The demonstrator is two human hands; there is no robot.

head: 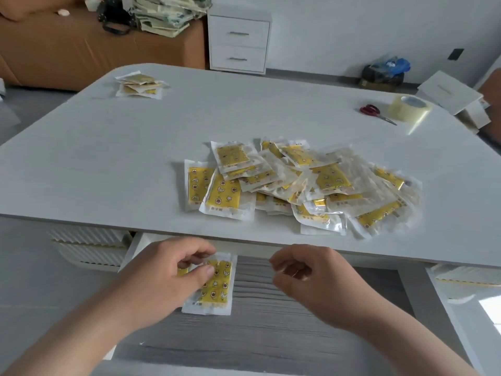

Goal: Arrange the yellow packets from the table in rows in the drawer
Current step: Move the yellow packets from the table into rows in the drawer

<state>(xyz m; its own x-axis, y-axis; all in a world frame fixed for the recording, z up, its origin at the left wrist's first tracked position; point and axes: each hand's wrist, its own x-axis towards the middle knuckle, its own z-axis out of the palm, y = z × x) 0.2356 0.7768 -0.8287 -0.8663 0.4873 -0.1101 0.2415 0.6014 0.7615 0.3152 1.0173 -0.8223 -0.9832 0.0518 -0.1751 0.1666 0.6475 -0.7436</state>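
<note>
A heap of several yellow packets (303,183) in clear wrappers lies on the white table (135,164) near its front edge. Below that edge an open drawer (271,316) shows its grey wood-grain floor. One yellow packet (217,289) lies flat at the drawer's back left, and my left hand (162,275) pinches its upper left part with curled fingers and thumb. A sliver of another yellow packet (182,272) shows under that hand. To the right, my right hand (306,275) hovers over the drawer with fingers loosely curled and nothing in them.
A small stack of packets (139,86) sits at the table's far left. Red-handled scissors (375,112) and a roll of clear tape (409,107) lie at the far right. A white drawer cabinet (238,39) stands against the back wall.
</note>
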